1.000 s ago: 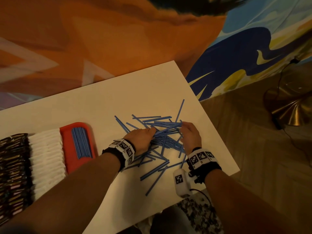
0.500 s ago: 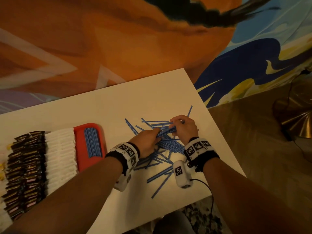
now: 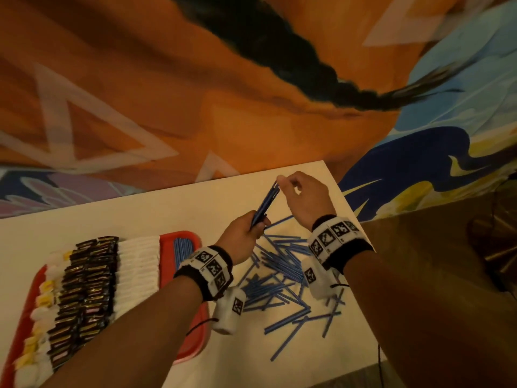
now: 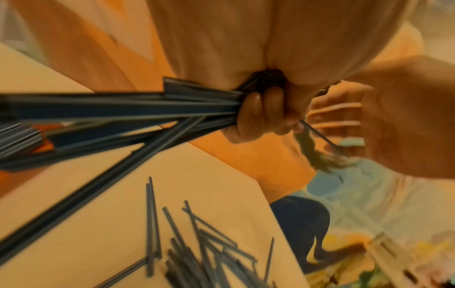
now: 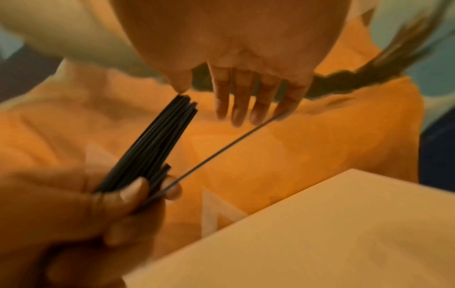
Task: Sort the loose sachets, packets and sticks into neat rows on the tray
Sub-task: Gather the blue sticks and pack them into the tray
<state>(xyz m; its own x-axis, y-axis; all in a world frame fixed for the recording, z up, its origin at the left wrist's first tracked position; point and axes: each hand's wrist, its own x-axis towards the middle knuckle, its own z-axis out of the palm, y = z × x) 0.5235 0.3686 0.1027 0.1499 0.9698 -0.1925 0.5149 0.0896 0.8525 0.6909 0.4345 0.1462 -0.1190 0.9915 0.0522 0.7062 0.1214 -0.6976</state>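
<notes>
Tray (image 3: 193, 238) is sitting at the left end of the surface (image 3: 167, 208). Rows in the tray, left to right: sachets (image 3: 42, 312), packets (image 3: 86, 289), another row of sachets (image 3: 137, 270), then the laid sticks (image 3: 183, 246) at the tray's right end. Loose sticks (image 3: 282, 278) are lying crisscrossed on the surface right of the tray, toward the right edge. Above that pile, left hand (image 3: 242, 238) is gripping the near end of a raised bundle (image 3: 265, 203); right hand (image 3: 305, 197) is touching its far end, to the right and behind. Floor is lying right of the surface.
</notes>
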